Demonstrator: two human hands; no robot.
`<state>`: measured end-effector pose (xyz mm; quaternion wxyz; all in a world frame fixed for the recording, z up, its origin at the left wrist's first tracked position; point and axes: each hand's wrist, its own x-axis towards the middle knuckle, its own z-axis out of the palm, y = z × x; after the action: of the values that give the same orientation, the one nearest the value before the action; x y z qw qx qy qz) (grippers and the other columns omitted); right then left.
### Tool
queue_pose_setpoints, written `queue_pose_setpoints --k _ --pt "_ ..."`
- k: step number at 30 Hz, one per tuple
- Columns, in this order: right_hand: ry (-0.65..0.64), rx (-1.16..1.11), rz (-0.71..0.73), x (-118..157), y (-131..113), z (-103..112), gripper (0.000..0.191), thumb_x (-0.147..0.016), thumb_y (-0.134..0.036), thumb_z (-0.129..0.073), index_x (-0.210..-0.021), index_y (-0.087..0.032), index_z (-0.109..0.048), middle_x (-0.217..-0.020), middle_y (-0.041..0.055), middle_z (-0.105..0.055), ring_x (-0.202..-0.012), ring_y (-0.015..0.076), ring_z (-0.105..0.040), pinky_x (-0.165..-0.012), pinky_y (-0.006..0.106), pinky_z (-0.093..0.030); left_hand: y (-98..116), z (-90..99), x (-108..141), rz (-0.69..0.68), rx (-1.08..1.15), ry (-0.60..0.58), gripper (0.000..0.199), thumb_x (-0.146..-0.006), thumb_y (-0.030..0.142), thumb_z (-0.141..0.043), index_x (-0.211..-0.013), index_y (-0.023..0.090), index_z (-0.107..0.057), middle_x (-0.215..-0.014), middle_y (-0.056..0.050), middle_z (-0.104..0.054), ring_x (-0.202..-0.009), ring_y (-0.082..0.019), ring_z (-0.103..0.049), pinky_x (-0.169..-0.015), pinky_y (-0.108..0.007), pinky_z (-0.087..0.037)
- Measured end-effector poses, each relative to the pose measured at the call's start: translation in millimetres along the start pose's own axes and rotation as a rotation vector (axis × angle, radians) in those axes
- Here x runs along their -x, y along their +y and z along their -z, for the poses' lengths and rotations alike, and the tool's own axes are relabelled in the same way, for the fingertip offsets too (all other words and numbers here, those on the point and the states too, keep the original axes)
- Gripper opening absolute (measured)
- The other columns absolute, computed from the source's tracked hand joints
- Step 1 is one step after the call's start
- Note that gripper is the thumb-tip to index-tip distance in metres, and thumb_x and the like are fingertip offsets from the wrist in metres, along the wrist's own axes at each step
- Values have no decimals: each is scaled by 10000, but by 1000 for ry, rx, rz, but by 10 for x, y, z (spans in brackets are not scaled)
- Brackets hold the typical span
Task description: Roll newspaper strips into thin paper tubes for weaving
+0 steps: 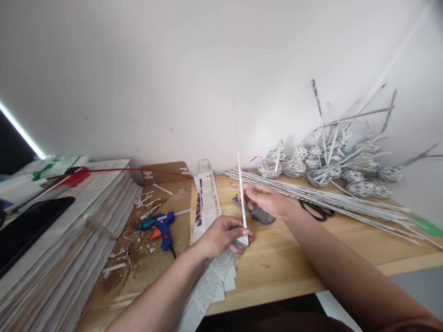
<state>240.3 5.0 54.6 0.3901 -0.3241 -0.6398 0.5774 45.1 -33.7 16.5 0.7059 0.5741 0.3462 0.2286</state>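
A thin white paper stick (240,184), rolled from newspaper, stands almost upright in front of me. My left hand (226,236) pinches its lower end, where a flat bit of paper shows between the fingers. Beside the stick's middle is my right hand (268,199), its fingers loosely apart; the stick crosses its fingertips, and I cannot tell whether they touch. Under my left forearm lie overlapping newspaper strips (211,276) on the wooden table (277,263). A grey cloth-like lump (262,216) rests below my right hand.
Many rolled paper sticks (321,198) lie at right, with black-handled scissors (320,211) partly under them. Woven paper balls (294,166) stand against the wall. Left are a blue glue gun (164,228), paper scraps (148,205) and a tall newspaper stack (100,216) bearing a dark phone-like slab (34,226).
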Motion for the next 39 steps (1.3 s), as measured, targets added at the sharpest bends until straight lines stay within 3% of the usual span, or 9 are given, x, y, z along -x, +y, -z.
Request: queue_pose_setpoints --k 4,8,17,24,30,36,39 --pt "-77 83 -5 25 -26 1 349 -886 -451 -580 -1082 -205 -731 -880 56 -645 -709 126 -529 -652 265 -448 4 -1 13 -11 -4 -39 386 -743 474 -707 -877 113 -723 -837 -97 -698 -707 -159 -623 -590 -251 -521" --pt "-20 37 6 6 14 1 279 -858 -417 -632 -968 -193 -758 -816 44 -654 -675 119 -519 -630 257 -434 24 -5 25 -10 -47 -28 361 -744 468 -706 -865 129 -735 -832 -85 -703 -747 -169 -631 -627 -264 -528" --pt "60 -84 20 -25 8 -41 221 -778 -379 -727 -865 -179 -766 -892 53 -713 -621 91 -501 -567 237 -412 39 -19 35 -18 -98 2 318 -762 432 -703 -852 129 -739 -853 -78 -716 -722 -147 -625 -681 -262 -528" --pt "206 -91 44 -50 -3 -54 256 -654 -362 -827 -682 -155 -679 -645 -19 -608 -543 69 -467 -510 214 -378 27 -11 34 -10 -137 2 312 -780 428 -684 -863 133 -745 -917 -92 -719 -808 -182 -644 -695 -265 -529" --pt "47 -12 19 -6 -45 -61 300 -800 -461 -685 -903 -182 -729 -914 55 -693 -762 136 -594 -607 243 -471 42 2 34 11 -102 -7 319 -776 431 -690 -870 131 -742 -863 -74 -714 -738 -147 -626 -682 -257 -529" --pt "184 -67 40 -30 -12 -63 220 -698 -366 -794 -756 -173 -706 -888 27 -685 -768 128 -592 -609 229 -460 44 -10 35 24 -98 -14 307 -774 414 -694 -877 129 -741 -902 -91 -716 -793 -167 -642 -688 -264 -536" --pt "125 -65 28 -23 -16 -52 264 -756 -422 -738 -855 -177 -731 -947 48 -694 -812 141 -605 -642 251 -477 48 -11 35 16 -99 -12 295 -788 404 -684 -883 130 -739 -893 -90 -716 -773 -157 -639 -674 -254 -535"
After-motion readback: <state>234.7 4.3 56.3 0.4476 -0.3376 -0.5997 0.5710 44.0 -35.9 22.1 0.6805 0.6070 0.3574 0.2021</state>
